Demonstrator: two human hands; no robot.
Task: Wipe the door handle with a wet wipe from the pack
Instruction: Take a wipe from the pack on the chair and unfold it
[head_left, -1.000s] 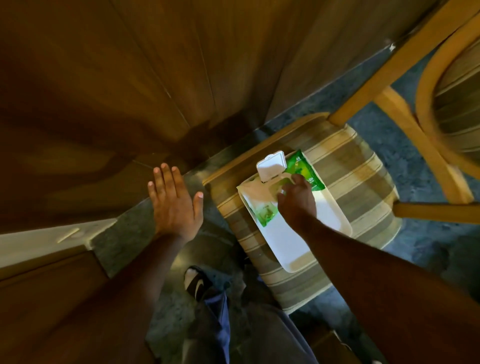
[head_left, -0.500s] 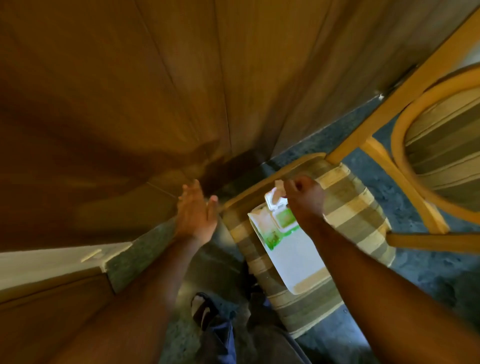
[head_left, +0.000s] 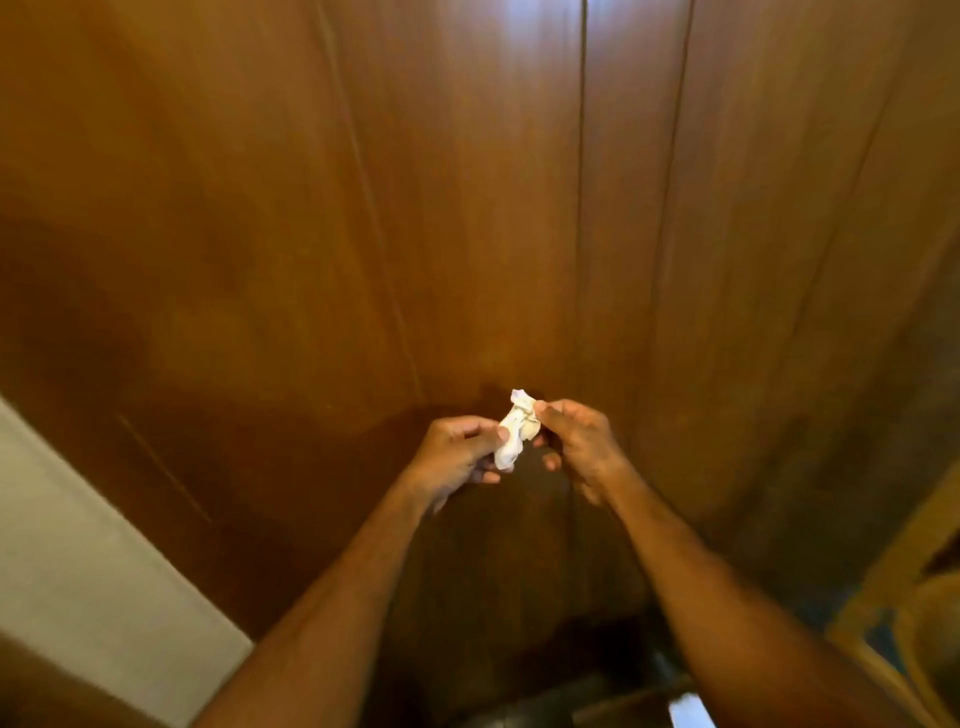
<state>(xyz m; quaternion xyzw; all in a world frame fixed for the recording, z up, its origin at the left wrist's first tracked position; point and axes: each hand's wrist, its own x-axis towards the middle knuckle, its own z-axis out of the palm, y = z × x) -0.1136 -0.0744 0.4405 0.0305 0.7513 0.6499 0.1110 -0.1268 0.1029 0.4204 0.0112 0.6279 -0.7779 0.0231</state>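
Holding: both hands meet in front of the wooden door (head_left: 467, 208), pinching one crumpled wet wipe (head_left: 514, 434) between them.
Writing: none that can be read anywhere in sight.
Containers: none in sight.
Wet wipe: white, bunched and twisted into a small wad, upper end poking up past the fingers, lower end hanging beside the left palm.
Left hand (head_left: 457, 454): fingers curled, thumb and fingertips closed on the lower part of the wipe.
Right hand (head_left: 582, 441): thumb and forefinger nipped on the wipe's upper part, other fingers loosely bent beneath.
Door: brown panels with vertical grooves, filling the far view; its handle does not show.
Left edge: a pale wall strip (head_left: 78, 545).
Near right: part of a yellow wooden chair (head_left: 893, 587), blurred.
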